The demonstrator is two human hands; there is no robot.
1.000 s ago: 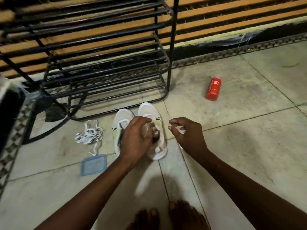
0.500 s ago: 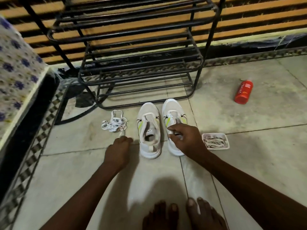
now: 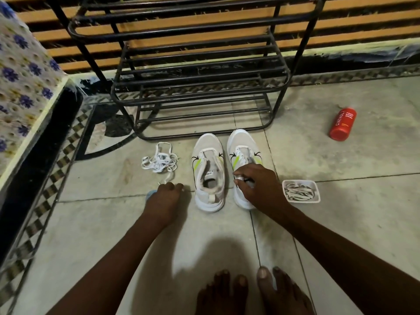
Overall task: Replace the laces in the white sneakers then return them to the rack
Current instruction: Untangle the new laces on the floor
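Two white sneakers with lime streaks stand side by side on the floor in front of the black rack [image 3: 200, 87], toes toward it. The left sneaker [image 3: 209, 173] has no lace in it. My right hand [image 3: 256, 185] grips the right sneaker [image 3: 242, 148] at its opening, fingers curled over the tongue and collar. A loose pile of white laces [image 3: 160, 161] lies left of the shoes. My left hand [image 3: 166, 198] is on the floor at the tail of that pile, fingers bent down; whether they pinch the lace is hidden.
A white tray of laces [image 3: 301, 190] sits right of my right hand. A blue lid [image 3: 149, 194] peeks out under my left hand. A red bottle [image 3: 343, 123] lies far right. A cloth-covered ledge [image 3: 22, 76] runs along the left. My bare feet [image 3: 250, 292] are near the bottom edge.
My left hand left the sneaker and moved left to the tail of the lace pile. My right hand came down onto the right sneaker's opening. Both have barely moved in the last half second.
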